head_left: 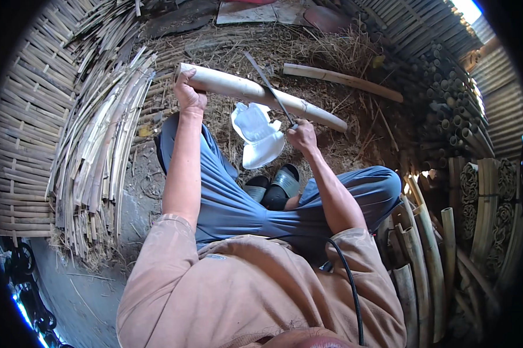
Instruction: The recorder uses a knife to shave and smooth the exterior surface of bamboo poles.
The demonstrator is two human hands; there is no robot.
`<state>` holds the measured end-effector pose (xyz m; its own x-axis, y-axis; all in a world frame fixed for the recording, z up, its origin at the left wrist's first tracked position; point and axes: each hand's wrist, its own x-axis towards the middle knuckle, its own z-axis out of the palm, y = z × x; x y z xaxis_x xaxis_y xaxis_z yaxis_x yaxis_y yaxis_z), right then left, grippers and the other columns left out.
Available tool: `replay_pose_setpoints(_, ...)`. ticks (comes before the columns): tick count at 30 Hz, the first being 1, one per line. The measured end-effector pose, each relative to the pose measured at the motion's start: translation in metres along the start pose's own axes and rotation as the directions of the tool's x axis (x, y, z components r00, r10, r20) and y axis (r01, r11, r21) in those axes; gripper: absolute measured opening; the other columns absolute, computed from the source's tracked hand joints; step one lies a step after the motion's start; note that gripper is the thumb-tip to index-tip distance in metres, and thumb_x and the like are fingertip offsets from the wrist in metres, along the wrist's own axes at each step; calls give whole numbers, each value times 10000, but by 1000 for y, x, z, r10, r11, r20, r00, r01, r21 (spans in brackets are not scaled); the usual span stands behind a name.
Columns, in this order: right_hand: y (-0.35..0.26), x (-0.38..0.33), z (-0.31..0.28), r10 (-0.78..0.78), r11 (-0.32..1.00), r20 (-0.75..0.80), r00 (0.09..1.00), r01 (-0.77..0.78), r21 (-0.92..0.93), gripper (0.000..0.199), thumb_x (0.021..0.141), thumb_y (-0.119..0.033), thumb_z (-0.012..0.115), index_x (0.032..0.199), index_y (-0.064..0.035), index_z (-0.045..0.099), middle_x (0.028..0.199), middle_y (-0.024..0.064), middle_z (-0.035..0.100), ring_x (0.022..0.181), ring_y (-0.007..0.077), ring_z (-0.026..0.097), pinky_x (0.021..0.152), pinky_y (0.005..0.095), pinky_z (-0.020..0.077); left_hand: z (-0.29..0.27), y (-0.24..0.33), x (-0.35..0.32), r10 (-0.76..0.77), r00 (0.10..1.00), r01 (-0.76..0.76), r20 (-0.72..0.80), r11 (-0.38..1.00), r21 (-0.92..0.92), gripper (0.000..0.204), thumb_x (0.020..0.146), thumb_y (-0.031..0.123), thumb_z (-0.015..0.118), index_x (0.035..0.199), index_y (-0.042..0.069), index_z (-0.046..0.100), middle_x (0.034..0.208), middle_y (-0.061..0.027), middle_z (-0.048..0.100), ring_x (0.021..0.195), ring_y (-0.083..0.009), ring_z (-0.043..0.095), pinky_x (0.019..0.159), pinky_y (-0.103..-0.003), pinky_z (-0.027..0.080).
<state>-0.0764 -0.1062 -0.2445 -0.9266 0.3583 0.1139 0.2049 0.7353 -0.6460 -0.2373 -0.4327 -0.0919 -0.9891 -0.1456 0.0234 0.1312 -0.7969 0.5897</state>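
Observation:
A thick pale bamboo pole slants across in front of me, its right end lower than its left. My left hand is closed around the pole's left end. In my right hand is the handle of a long, narrow-bladed knife. The blade points up and to the left, crossing over the pole right of its middle; I cannot tell whether its edge touches the bamboo. Beneath the pole, a crumpled silvery-white sheet lies on the ground in front of my sandals.
Split bamboo strips are heaped at the left beside a woven bamboo wall. A split bamboo length lies farther back at the right. Stacked bamboo tubes and upright bamboo pieces stand at the right. A black cable runs over my shirt.

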Motion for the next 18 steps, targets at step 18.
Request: replay_pose_setpoints(18, 34, -2, -43, 629, 778, -2, 778, -629, 1, 356, 839, -249, 601, 981, 38, 756, 1042, 290, 726, 1045, 405, 712, 892, 456, 566, 6, 9, -9, 4, 998, -10, 68, 996, 83, 465, 699, 215, 679, 1124, 29, 650, 1037, -117, 680, 1007, -304, 656, 926, -466, 531)
